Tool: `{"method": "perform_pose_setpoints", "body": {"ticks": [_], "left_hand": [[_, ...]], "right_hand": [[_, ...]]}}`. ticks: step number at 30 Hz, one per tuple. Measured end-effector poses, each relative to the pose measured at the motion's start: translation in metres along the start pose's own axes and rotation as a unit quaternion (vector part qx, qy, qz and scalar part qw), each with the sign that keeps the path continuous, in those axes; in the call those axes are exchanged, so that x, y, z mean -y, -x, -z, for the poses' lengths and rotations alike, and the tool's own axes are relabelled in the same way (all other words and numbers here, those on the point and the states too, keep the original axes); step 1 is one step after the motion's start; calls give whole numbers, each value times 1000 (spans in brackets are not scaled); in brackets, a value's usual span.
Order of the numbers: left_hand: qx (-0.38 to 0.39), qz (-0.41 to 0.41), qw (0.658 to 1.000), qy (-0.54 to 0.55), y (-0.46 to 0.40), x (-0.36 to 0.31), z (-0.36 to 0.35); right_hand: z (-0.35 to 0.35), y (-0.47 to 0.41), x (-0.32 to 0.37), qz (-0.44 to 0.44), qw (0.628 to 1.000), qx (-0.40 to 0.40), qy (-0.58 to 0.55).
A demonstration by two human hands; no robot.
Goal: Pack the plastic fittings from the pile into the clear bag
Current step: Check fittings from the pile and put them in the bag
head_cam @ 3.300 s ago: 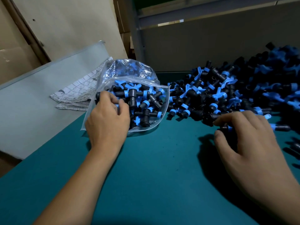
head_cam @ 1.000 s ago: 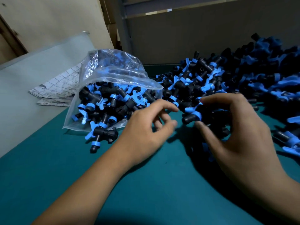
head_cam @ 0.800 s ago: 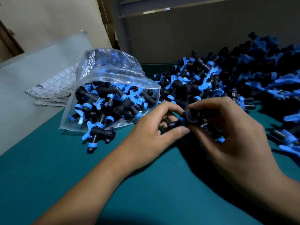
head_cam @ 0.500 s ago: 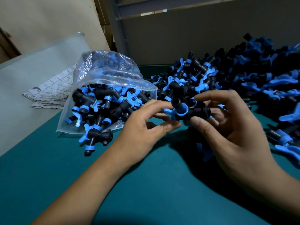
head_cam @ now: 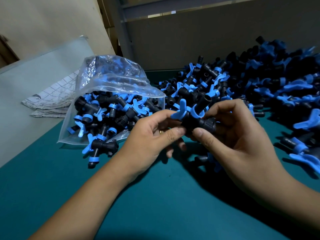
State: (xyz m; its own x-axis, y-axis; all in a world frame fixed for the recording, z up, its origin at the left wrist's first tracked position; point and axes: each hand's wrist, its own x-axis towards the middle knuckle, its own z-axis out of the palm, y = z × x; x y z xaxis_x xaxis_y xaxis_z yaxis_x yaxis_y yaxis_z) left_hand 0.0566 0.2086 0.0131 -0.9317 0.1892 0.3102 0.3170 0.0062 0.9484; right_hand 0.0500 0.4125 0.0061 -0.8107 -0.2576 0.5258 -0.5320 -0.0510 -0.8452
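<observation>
A black fitting with blue collars and a blue wing handle (head_cam: 195,116) is held above the green table between both hands. My left hand (head_cam: 150,135) pinches its left end with thumb and forefinger. My right hand (head_cam: 242,141) grips its right end. The clear bag (head_cam: 112,84) lies on its side at the left, its mouth facing me, stuffed with several black and blue fittings. One fitting (head_cam: 99,146) lies on the table just outside the bag's mouth. The big pile of fittings (head_cam: 251,87) spreads across the back right.
The green table top (head_cam: 155,205) runs toward me. A folded checked cloth (head_cam: 53,97) lies left of the bag on a pale grey board (head_cam: 31,80). A grey wall panel (head_cam: 190,42) closes the back. Loose fittings (head_cam: 301,148) lie at the right edge.
My left hand left the bag and came to the pile's edge. Both hands took one fitting and lifted it off the table; a fitting now lies outside the bag's mouth.
</observation>
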Motion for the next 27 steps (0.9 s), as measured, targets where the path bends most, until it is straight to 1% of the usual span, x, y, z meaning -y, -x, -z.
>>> {"method": "perform_pose_setpoints", "body": {"ticks": [2,4,6,8,10,14,20,22,24,25,27], "left_hand": [[-24,-1,1000,10,-1,0,2],[-50,-4,999,6,-2,-1,8],[-51,-16,998,-21,-3,-2,13],[-42,-26,998,-33,-2,-4,16],[-50,-32,998,-27,-2,-7,18],[-85,-18,996,-7,-1,-9,26],[-62,-10,998,9,-2,-4,24],[-62,-32,998,-10,-3,-3,26],[-62,-56,995,-54,-4,-2,29],[-62,-59,994,-68,-4,-1,30],[-64,-51,995,-60,-3,-2,31]], "right_hand": [[1,1,-1,3,997,-3,82],[3,1,-1,-13,993,-12,114],[4,-1,0,-27,994,-18,103],[4,-2,2,-23,990,-16,135],[3,0,4,-15,988,-15,155],[2,2,8,-5,989,-27,145],[5,-1,2,-8,987,-52,155],[6,-2,1,5,984,-51,171],[6,-3,1,40,977,-50,206],[5,-3,2,50,974,-49,216],[6,-2,2,49,975,-53,209]]}}
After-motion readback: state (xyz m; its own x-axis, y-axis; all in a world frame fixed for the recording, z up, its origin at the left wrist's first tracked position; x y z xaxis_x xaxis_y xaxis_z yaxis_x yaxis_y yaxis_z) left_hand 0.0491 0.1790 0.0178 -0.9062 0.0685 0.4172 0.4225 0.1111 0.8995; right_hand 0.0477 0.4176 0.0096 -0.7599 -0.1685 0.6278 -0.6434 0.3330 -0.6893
